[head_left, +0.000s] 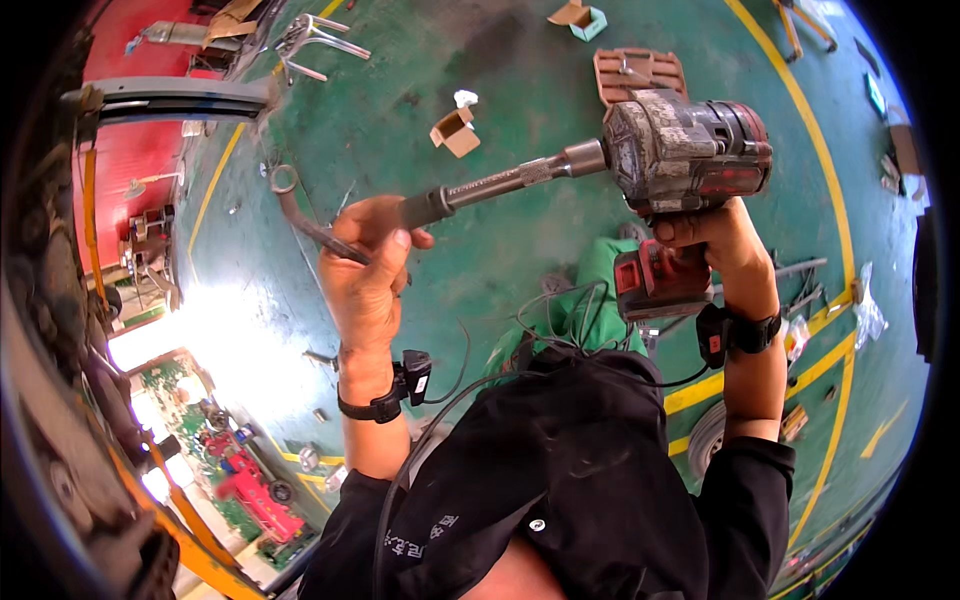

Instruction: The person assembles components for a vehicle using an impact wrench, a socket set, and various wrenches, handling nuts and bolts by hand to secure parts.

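My right hand (pixel 730 245) is closed round the grip of a worn impact wrench (pixel 665 150) with a red-and-black battery (pixel 650 285), held at the upper right. A long steel extension (pixel 515 178) runs leftward from its head to a dark socket (pixel 425 208). My left hand (pixel 365 285) is closed on a curved dark metal bar (pixel 312 226) with a ring at its far end. Its fingers also sit round or against the socket's end; the exact contact is hidden and blurred. Cables run from both wrist straps across my dark clothing.
A vehicle or lift structure (pixel 175 540) lines the left edge, with a metal arm (pixel 170 90) jutting in. On the green floor lie cardboard boxes (pixel 452 135), a brown case (pixel 610 70), a stool (pixel 305 50) and a wheel (pixel 705 440). A red machine (pixel 255 485) stands lower left.
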Demonstrator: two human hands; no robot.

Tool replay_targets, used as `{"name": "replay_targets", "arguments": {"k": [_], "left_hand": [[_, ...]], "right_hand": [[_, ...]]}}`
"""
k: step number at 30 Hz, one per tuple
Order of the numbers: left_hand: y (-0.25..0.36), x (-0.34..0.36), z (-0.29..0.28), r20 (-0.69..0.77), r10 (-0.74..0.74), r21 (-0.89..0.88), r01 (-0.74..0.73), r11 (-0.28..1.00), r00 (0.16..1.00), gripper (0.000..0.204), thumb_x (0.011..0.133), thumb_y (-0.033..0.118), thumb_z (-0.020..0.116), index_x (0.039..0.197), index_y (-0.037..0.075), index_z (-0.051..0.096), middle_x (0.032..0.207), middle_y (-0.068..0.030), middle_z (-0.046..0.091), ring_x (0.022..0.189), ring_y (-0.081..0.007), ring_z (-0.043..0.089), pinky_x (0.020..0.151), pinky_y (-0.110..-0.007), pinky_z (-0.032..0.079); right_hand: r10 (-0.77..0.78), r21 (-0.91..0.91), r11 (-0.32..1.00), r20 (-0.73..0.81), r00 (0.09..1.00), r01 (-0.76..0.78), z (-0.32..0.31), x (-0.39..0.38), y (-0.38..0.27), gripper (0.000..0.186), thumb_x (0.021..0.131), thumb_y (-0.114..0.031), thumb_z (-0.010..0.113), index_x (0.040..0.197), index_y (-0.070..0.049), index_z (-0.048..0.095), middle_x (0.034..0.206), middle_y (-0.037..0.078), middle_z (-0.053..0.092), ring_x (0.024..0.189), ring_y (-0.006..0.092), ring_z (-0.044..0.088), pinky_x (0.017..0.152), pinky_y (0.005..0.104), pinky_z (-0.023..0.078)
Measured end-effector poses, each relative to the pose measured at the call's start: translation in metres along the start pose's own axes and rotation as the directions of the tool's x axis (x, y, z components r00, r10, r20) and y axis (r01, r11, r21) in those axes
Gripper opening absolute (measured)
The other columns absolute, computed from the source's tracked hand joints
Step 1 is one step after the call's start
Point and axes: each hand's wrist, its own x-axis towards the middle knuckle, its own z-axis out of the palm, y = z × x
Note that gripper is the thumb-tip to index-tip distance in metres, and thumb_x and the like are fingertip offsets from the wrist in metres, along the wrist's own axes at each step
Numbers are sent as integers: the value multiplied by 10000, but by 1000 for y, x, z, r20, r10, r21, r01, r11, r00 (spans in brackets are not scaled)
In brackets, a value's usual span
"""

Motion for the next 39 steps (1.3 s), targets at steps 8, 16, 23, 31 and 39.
{"name": "replay_targets", "arguments": {"k": [8,16,23,31,39], "left_hand": [[-65,52,-22,152,-79,91,66,994,985,266,857,120,693,1059,9,559,876,-64,640,688,-115,611,587,-225,467],[-111,131,-31,61,-176,22,175,984,982,209,867,77,644,1032,37,522,882,-60,574,604,-96,531,519,-206,406],[-210,235,-87,-260,-521,-73,522,850,813,121,814,61,612,880,61,511,762,-41,571,514,-77,491,399,-215,325],[-430,373,-159,-454,-653,-99,694,713,606,191,758,156,684,839,79,529,671,-22,575,446,-108,505,370,-242,309],[-509,407,-200,-492,-719,-115,782,613,491,168,800,209,664,848,59,605,732,-41,622,520,-123,568,346,-235,288]], "right_hand": [[110,16,994,-49,993,-109,4,43,47,484,611,-143,890,1027,-42,663,855,-19,645,737,104,567,638,259,461],[332,155,932,-9,943,-326,-12,121,59,440,642,-43,854,1037,-35,660,917,-8,661,823,119,584,729,277,484],[339,384,860,63,939,-337,-18,198,64,477,675,-180,832,1022,32,583,664,91,560,525,192,521,504,334,412],[470,425,818,-108,876,-387,-18,229,84,506,653,-248,817,985,27,552,620,99,514,504,211,490,503,351,407],[549,503,774,-230,804,-384,15,258,107,442,679,-218,744,995,15,541,615,70,486,536,188,477,543,333,398]]}}
